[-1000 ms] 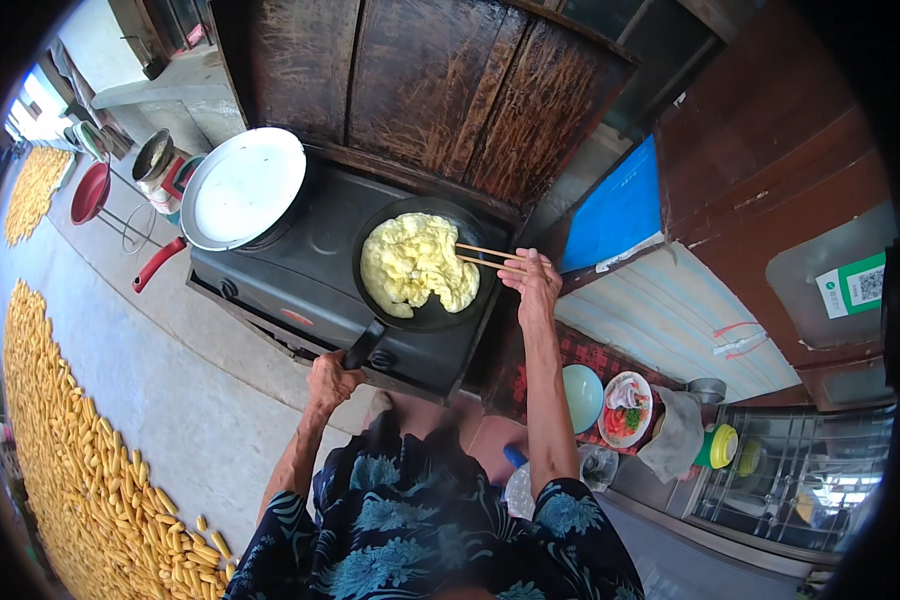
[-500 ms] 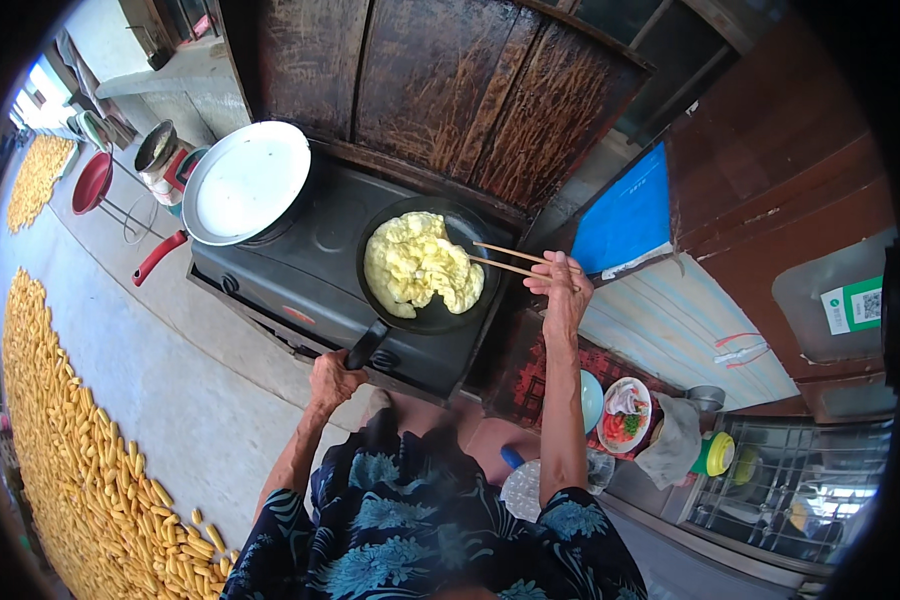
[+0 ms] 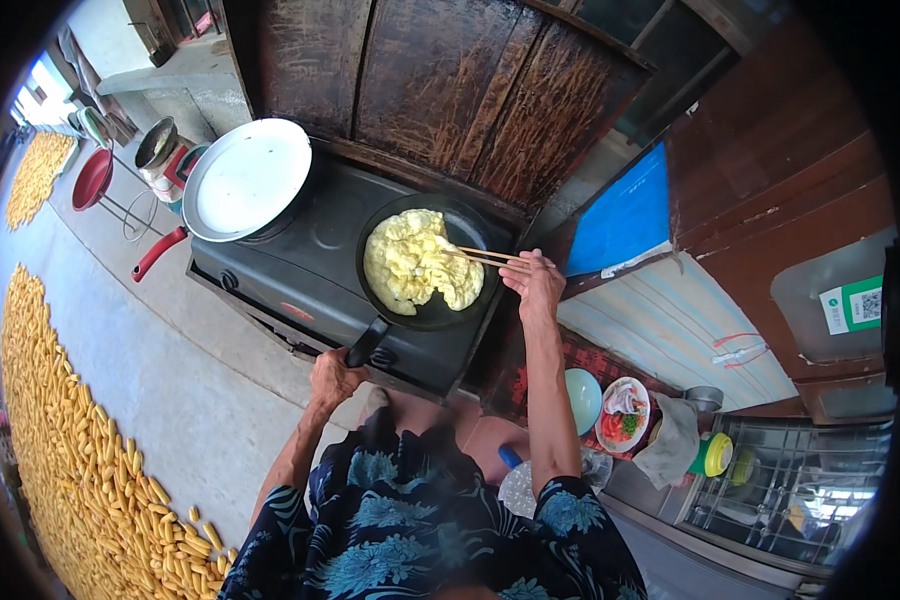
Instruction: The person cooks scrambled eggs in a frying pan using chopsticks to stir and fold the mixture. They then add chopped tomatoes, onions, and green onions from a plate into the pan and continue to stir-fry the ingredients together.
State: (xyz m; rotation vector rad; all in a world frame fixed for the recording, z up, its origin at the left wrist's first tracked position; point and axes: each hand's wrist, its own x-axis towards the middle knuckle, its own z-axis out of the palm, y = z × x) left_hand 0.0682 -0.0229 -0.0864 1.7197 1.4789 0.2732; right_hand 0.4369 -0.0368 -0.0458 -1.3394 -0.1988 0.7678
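My left hand is wrapped round the black handle of a dark frying pan on the stove's right side. A pale yellow cooked egg lies folded and lumpy in the pan, covering its left and middle parts. In my right hand is a pair of wooden chopsticks, their tips at the egg's upper right edge. Whether the tips pinch the egg or only touch it, I cannot tell.
On the black stove, a white lid covers a red-handled pan. A pale green bowl and a bowl of chopped vegetables stand at right. Corn cobs spread across the floor at left. A wooden panel rises behind the stove.
My right hand has moved left and slightly down, bringing the chopsticks' tips further in over the egg and closer together. My left hand and the pan stay in place.
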